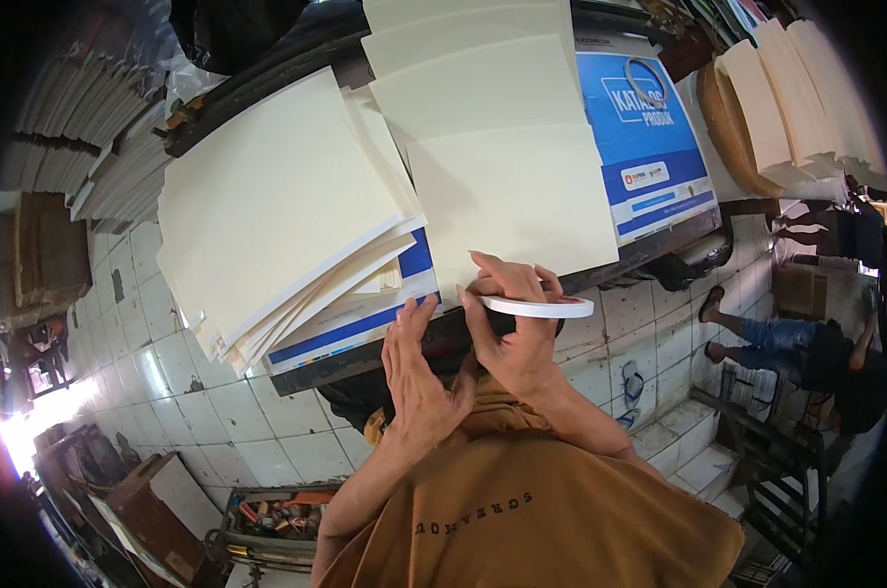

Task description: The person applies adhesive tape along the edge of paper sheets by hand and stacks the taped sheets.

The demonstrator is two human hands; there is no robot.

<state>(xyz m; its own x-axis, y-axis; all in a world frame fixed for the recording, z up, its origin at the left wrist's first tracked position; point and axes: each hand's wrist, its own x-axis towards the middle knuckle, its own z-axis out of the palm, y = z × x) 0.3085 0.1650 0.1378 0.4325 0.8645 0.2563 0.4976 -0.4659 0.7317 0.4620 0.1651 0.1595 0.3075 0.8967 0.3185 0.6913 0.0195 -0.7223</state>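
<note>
Head view: the right hand [524, 343] grasps a white tape roll [539, 309], probably light, firm, best held by its rim; left of that grip, the left hand [419, 365] looks unclenched and empty; beyond lies a cream sheet [512, 191], likely stiff, creasable

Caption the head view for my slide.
Right grip carrying a narrow, round white tape roll, left grip alongside, by overlapping rectangular cream paper sheets.

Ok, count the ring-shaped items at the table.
2: the white roll in the right hand, and the greyish ring on the blue printed sheet. More may be hidden.
</note>
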